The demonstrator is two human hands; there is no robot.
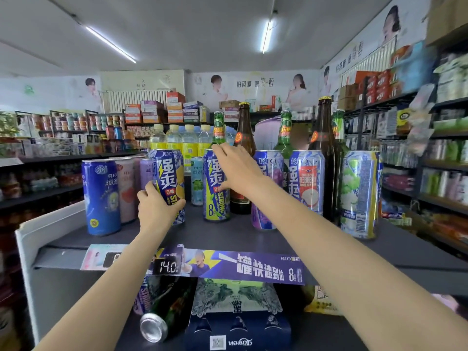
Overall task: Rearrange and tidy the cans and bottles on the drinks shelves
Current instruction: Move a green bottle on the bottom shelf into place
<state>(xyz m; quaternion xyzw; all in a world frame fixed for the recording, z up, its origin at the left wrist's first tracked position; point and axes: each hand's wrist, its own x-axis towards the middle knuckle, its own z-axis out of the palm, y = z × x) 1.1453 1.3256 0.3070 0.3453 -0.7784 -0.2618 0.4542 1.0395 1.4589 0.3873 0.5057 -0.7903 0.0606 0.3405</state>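
While gripping the yellow-and-blue can [169,183] at centre left of the top shelf [228,234] with the left hand [157,206], reaching the right hand [235,168], fingers spread, past a second such can [215,196] toward the green bottle [219,129]. Judged mid-task: front row uneven, brown bottles [244,138] mixed among cans, one can [162,317] lying sideways on the lower shelf.

You are working under bright, even light from two ceiling tubes [266,34] high above your hands. A soft sheen sits on the cans [306,182] beyond your fingers. Wide-angle bending curves the side shelves [443,158] far right of your hands, and those edges blur; below your wrists the lower shelf [329,333] lies dim.
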